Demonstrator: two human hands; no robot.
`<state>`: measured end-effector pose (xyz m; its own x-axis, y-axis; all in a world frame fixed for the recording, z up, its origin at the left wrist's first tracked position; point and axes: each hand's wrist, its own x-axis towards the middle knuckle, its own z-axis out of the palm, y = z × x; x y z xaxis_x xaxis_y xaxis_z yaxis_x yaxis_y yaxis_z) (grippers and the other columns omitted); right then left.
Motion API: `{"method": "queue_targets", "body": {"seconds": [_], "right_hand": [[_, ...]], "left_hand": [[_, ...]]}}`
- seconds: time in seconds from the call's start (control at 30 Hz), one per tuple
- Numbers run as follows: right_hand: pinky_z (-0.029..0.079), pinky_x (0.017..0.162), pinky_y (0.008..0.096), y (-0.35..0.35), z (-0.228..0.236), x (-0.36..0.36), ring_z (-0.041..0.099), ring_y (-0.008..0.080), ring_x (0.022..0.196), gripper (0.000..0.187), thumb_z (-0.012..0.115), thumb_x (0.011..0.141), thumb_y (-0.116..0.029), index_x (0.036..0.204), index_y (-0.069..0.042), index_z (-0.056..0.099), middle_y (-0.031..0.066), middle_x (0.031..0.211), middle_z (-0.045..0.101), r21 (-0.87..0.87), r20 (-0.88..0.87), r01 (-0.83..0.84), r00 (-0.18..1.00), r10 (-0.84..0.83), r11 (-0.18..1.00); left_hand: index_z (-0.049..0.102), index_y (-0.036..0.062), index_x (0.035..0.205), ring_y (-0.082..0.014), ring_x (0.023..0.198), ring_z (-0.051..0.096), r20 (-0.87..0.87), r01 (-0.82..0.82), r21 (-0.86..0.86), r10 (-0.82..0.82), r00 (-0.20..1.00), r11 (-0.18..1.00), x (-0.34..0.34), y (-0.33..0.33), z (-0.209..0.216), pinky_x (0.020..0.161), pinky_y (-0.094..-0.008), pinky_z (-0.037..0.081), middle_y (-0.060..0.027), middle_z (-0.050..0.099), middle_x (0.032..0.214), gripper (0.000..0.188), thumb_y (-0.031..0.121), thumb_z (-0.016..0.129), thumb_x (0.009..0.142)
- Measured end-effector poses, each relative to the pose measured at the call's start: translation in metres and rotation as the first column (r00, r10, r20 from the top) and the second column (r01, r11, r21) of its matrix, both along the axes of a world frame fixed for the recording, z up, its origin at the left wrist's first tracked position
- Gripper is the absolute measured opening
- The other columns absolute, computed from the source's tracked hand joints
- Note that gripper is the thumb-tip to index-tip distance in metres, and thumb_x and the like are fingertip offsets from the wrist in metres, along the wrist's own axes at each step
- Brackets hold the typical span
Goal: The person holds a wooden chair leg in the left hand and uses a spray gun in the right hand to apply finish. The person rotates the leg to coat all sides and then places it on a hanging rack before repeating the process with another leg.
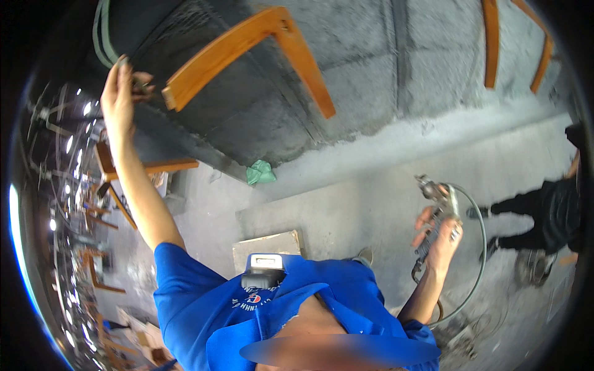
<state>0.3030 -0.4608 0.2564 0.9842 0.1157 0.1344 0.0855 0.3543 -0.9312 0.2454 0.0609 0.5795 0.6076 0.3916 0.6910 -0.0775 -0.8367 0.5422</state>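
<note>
My right hand (pixel 443 238) grips a metal spray gun (pixel 440 196), its nozzle toward the far side, with a thin pale hose (pixel 484 247) looping down from it. Stretched up to the far left, my left hand (pixel 120 93) has its fingers curled around something small and dark that I cannot make out. Just right of those fingers is one end of an angled, orange-brown wooden chair part (pixel 232 46). It appears suspended in front of the grey wall, and what holds it up is hidden. A pale green looped strap or tube (pixel 102 34) runs above my left hand.
More wooden parts (pixel 490 43) hang at the far right. Chair frames (pixel 167 166) line the left side. A green crumpled cloth (pixel 261 172) lies by the wall's base, and a flat board (pixel 266 245) rests on the floor near me. Another person (pixel 547 216) stands at the right.
</note>
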Motion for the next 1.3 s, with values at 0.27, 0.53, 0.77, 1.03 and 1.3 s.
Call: {"method": "queue_targets", "body": {"seconds": [0.27,0.53,0.77,1.03,1.3], "right_hand": [[0.052,0.048,0.0316,-0.003,0.048,-0.03,0.061,0.0204,0.05,0.098,0.059,0.083,-0.08,0.138,0.001,0.053,0.0158,0.083,0.067,0.361,0.476,-0.378,0.861,0.181,0.853],[0.051,0.049,0.0293,0.024,0.043,-0.047,0.063,0.0197,0.055,0.102,0.056,0.086,-0.08,0.133,0.01,0.059,0.0195,0.073,0.067,0.179,0.353,-0.255,0.918,0.18,0.95],[0.055,0.068,0.0281,0.035,0.013,-0.041,0.066,0.0142,0.07,0.051,0.061,0.086,-0.008,0.135,0.008,0.061,0.0122,0.089,0.071,-0.272,0.401,-0.15,0.88,0.253,0.951],[0.048,0.054,0.0243,0.043,-0.052,-0.045,0.061,0.0096,0.072,0.06,0.066,0.1,-0.04,0.144,-0.001,0.056,0.0055,0.086,0.066,-0.477,-0.086,-0.332,0.939,0.332,0.814],[0.049,0.054,0.0254,0.066,0.025,-0.049,0.06,0.0161,0.06,0.092,0.062,0.093,-0.066,0.14,0.012,0.052,0.0141,0.08,0.066,-0.124,0.397,-0.041,0.913,0.088,0.991]], "left_hand": [[0.049,0.0045,0.149,-0.0136,0.087,0.072,-0.111,0.148,0.124,-0.135,0.985,0.981,-0.01,-0.058,0.021,0.064,-0.0212,0.052,-0.0061,0.072,0.091,0.053,0.037,0.054,0.109],[0.06,0.0031,0.139,-0.0058,0.062,0.059,-0.175,0.025,0.136,-0.001,0.985,0.99,-0.002,-0.131,0.031,0.054,-0.0218,0.049,-0.0012,0.066,0.079,0.04,0.027,0.058,0.107],[0.017,-0.0086,0.159,-0.0186,0.079,0.069,-0.08,0.373,-0.069,-0.378,0.922,0.925,0.021,-0.158,0.011,0.069,-0.0296,0.062,-0.0174,0.069,0.111,0.077,0.024,0.061,0.105],[0.038,-0.0111,0.149,-0.0298,0.097,0.073,0.132,0.465,0.003,-0.461,0.877,0.885,-0.01,-0.1,-0.081,0.076,-0.0387,0.064,-0.0322,0.062,0.131,0.056,0.03,0.047,0.111],[0.053,-0.0051,0.142,-0.0187,0.076,0.071,0.187,0.087,-0.668,0.053,0.981,0.739,-0.076,-0.02,-0.241,0.063,-0.0311,0.06,-0.0165,0.072,0.1,0.052,0.033,0.06,0.106]]}}
